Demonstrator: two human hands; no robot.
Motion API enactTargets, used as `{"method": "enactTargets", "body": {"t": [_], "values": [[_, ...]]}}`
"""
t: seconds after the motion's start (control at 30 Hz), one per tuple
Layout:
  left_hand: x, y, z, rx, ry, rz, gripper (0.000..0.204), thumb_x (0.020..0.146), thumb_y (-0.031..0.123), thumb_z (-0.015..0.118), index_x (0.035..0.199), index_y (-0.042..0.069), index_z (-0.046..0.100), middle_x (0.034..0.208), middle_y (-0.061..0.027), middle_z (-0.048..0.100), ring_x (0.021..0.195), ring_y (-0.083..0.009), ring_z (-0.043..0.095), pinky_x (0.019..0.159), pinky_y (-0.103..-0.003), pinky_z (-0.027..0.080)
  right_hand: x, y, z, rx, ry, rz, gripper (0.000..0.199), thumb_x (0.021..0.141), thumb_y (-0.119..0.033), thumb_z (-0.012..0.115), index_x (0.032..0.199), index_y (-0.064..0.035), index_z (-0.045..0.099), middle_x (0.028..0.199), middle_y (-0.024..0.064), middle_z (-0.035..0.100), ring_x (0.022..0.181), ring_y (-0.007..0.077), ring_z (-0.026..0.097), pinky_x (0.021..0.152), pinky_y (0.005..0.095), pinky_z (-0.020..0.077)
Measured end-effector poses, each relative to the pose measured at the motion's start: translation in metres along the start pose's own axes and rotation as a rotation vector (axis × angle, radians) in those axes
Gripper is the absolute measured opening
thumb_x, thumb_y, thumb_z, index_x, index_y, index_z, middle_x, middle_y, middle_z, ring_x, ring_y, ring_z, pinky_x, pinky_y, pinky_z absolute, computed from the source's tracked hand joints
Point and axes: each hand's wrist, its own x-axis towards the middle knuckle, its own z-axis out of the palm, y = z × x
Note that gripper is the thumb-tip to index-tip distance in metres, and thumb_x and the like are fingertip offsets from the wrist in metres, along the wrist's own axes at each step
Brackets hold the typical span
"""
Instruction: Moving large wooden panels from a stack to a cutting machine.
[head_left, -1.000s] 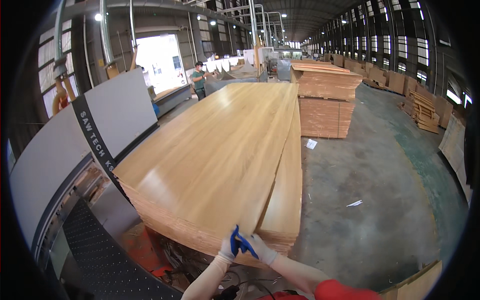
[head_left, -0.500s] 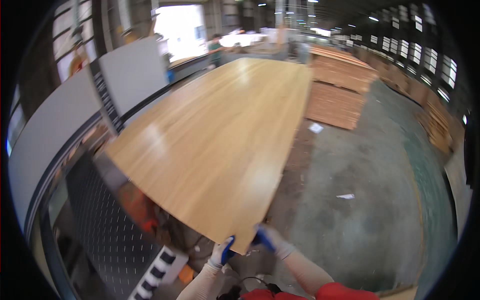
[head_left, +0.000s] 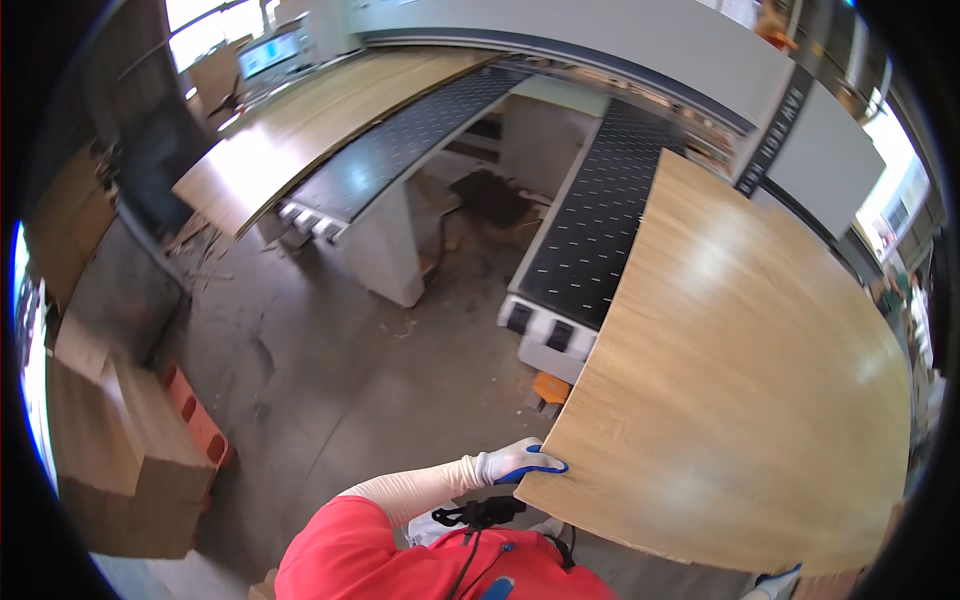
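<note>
A large wood-grain panel (head_left: pixel 740 380) reaches from in front of me to the far right. My left hand (head_left: pixel 522 462), in a white glove with blue on the palm side, is closed on the panel's near left corner, thumb on the top face. Far to the right along the near edge, my right hand (head_left: pixel 775 580) is at the panel's rim; only part of its glove shows, and its fingers curl at the edge. The panel's left side lies along a black slotted machine bed (head_left: pixel 585 255), covering part of it.
A second black bed (head_left: pixel 385 165) stands to the left, with another wood-grain panel (head_left: pixel 270 145) beside it. The machine's grey beam (head_left: pixel 600 50) spans the back. Stacked boards (head_left: pixel 130 470) and an orange-red plastic piece (head_left: pixel 195 410) are at left. An orange block (head_left: pixel 550 388) sits below the near bed.
The view has swung left, bringing both beds into sight. My hands, close together at the panel's corner before, are now wide apart, the right one farther along the near edge.
</note>
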Motion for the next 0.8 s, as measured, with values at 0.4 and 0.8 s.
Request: {"method": "enactTargets", "body": {"t": [0.4, 0.8], "values": [[-0.263, 0.141, -0.231, -0.082, 0.137, -0.394, 0.041, 0.096, 0.032, 0.069, 0.115, -0.005, 0.071, 0.102, -0.0050, 0.074, 0.091, -0.0089, 0.064, 0.082, -0.029, 0.051, -0.255, 0.523, 0.050, -0.487, 0.386, -0.606, 0.062, 0.104, -0.047, 0.048, 0.146, -0.0022, 0.048, 0.153, 0.0151, 0.048, 0.138, 0.0274, 0.047, 0.116, 0.0429, 0.0360], [-0.381, 0.244, -0.546, 0.348, 0.189, 0.061, 0.030, 0.101, 0.010, 0.053, 0.127, 0.007, 0.068, 0.110, -0.0213, 0.064, 0.091, -0.0319, 0.065, 0.080, -0.036, 0.050, -0.398, 0.826, 0.133, -0.490, 0.476, -0.606, 0.061, 0.105, -0.049, 0.043, 0.149, -0.0075, 0.045, 0.155, 0.0109, 0.046, 0.138, 0.0277, 0.047, 0.115, 0.0448, 0.0376]]}}
